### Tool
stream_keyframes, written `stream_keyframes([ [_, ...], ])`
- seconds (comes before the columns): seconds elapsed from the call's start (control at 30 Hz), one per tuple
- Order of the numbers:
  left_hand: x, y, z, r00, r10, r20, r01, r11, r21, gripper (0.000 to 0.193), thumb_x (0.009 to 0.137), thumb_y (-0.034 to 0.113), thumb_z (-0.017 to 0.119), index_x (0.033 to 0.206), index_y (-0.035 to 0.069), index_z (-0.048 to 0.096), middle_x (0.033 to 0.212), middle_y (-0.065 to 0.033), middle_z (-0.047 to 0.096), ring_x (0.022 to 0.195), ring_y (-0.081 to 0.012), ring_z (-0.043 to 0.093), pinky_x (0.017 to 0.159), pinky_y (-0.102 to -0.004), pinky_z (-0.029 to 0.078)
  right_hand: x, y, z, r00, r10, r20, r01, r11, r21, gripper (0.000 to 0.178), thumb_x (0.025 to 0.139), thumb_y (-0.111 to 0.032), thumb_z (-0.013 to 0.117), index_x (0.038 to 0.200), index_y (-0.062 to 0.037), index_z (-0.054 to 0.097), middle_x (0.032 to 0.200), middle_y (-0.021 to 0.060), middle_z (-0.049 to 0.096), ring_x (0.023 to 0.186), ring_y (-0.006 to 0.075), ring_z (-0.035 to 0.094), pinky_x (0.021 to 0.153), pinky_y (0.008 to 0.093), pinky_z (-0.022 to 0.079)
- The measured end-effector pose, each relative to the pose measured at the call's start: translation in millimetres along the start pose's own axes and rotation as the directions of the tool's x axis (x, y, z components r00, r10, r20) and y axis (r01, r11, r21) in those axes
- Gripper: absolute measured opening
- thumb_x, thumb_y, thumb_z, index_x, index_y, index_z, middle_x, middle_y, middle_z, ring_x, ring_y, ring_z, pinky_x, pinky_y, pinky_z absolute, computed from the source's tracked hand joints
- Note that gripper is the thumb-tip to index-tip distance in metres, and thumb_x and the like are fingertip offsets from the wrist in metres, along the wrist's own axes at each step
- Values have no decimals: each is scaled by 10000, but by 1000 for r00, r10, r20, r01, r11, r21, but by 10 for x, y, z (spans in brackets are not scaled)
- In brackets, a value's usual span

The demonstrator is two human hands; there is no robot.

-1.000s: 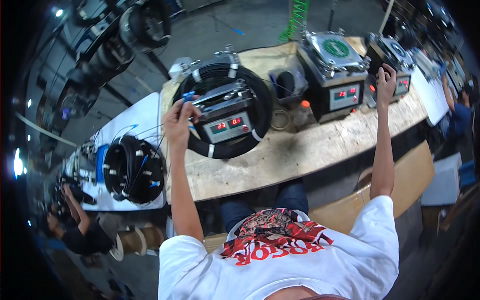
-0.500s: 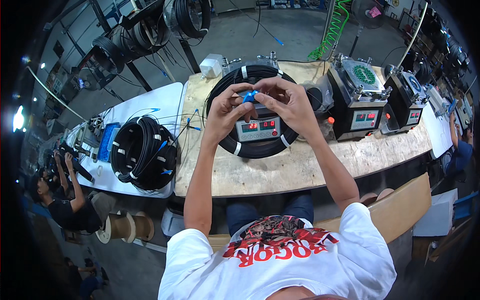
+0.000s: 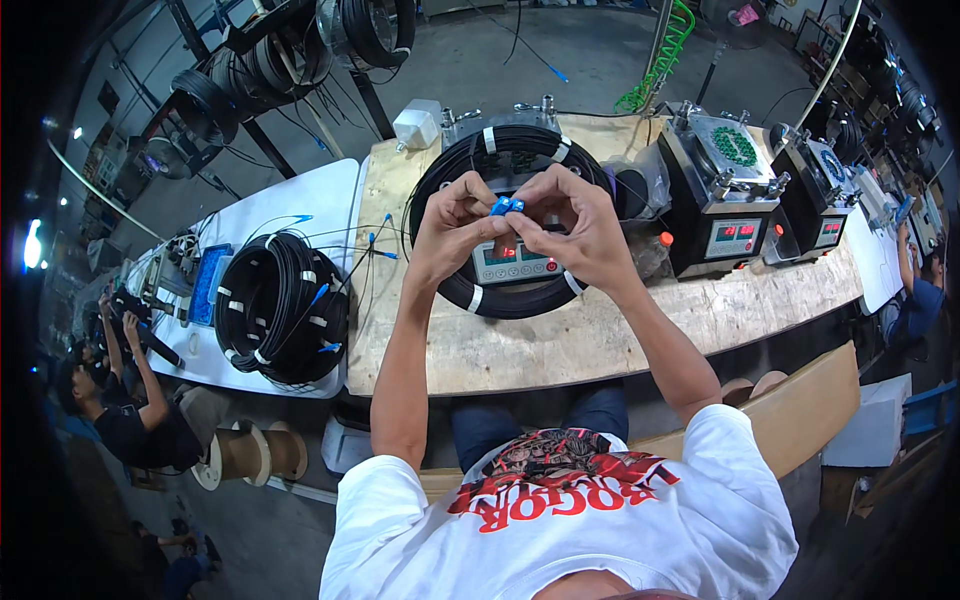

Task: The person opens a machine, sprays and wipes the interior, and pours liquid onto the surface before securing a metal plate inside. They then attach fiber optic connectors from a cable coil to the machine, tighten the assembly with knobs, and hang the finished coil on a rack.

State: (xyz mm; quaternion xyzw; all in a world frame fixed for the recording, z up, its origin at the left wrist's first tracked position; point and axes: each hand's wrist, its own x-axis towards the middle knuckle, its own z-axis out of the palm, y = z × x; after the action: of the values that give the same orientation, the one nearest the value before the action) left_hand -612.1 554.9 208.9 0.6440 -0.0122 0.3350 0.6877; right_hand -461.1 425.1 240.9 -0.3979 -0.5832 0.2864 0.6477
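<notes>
My left hand [image 3: 452, 232] and my right hand [image 3: 572, 228] meet above the wooden bench [image 3: 560, 345], fingertips pinched together on a small blue connector [image 3: 505, 206]. Right under them lies a coil of black cable [image 3: 490, 298] with white ties, draped around a grey machine [image 3: 512, 262] with a red digit display. Thin cable ends with blue tips [image 3: 378, 247] trail off the coil's left side.
Two more grey machines [image 3: 722, 205] [image 3: 818, 195] with red displays stand to the right on the bench. A second black cable coil [image 3: 282, 308] rests on a white table [image 3: 300, 210] at left. Other people [image 3: 110, 395] [image 3: 915, 285] work at both sides. Cable spools [image 3: 245, 452] lie on the floor.
One second ago my hands were spread apart, left on the coil and right on the far machine. They came together over the coil and now hold the blue connector, slightly higher than half a second ago.
</notes>
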Motion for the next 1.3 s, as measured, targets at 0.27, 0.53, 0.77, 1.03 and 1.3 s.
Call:
stream_keyframes([
  [0.27,30,-127,-81,994,108,23,-103,983,-153,156,875,64,747,939,24,611,928,-59,680,841,-105,669,697,-255,560,-2,-13,55,976,-218,-22,212,966,-147,234,770,58,772,952,17,630,995,90,683,750,90,638,628,225,516],
  [0.53,56,-171,-34,988,150,40,-135,956,-259,176,863,122,769,930,39,629,922,-60,673,839,-96,645,752,-253,555,11,2,68,978,-206,-12,206,978,-31,233,774,68,759,968,31,635,1056,113,662,894,139,682,746,259,578],
  [0.77,51,-235,-47,985,172,22,-160,952,-262,178,867,140,764,910,43,621,933,-74,681,862,-110,649,764,-257,556,12,52,76,976,-218,-13,217,975,-44,230,780,66,753,973,37,633,1078,114,656,934,148,685,762,264,583],
  [1.03,61,-202,5,989,142,34,-124,939,-320,176,875,130,752,920,39,608,957,-87,687,864,-122,664,743,-274,573,1,18,92,982,-186,-43,186,983,-9,238,796,49,757,995,27,628,1024,90,652,878,120,678,729,247,567],
  [1.3,133,-8,424,943,151,-298,-61,955,291,110,962,58,632,1020,-29,664,783,-65,698,643,-86,629,573,-246,535,74,157,39,971,-16,-240,26,999,35,157,924,-84,689,1026,18,626,903,36,656,769,57,622,652,210,494],
])
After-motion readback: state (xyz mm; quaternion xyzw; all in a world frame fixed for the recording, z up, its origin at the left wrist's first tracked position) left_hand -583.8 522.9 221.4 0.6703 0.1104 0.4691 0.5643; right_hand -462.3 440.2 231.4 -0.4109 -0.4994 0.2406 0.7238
